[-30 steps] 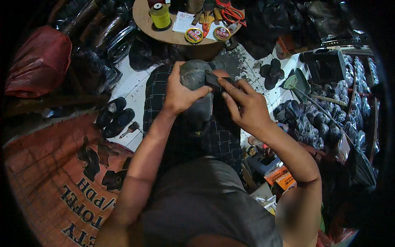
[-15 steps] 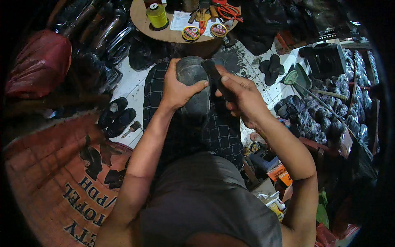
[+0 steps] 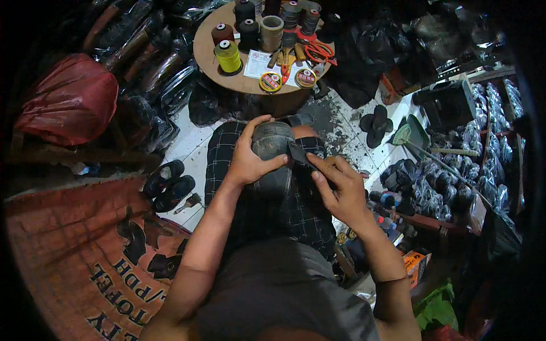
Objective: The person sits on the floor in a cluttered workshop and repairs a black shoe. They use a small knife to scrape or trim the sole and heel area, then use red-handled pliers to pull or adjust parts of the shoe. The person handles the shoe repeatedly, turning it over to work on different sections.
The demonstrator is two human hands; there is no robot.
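Note:
A dark grey shoe (image 3: 272, 138) rests on my lap, its worn sole turned up. My left hand (image 3: 250, 159) is closed round it, with the fingers along the far left side and the thumb across the sole. At the shoe's right edge is a dark, flat, blade-like tool (image 3: 300, 155), whose exact kind I cannot make out. My right hand (image 3: 341, 184) grips this tool, the forefinger stretched along it and the thumb close below. Shadow hides the shoe's near part.
Ahead stands a round table (image 3: 213, 42) with thread spools (image 3: 228, 57), round tins (image 3: 271, 82) and orange-handled tools (image 3: 320, 52). Black sandals (image 3: 169, 184) and a brush (image 3: 187, 203) lie left. A green dustpan (image 3: 414, 133) and plastic-wrapped goods (image 3: 438, 182) are right.
The scene sits lower in the picture, with more of the table in sight. My right hand and the tool have moved nearer me along the shoe's right edge; the left still holds the shoe.

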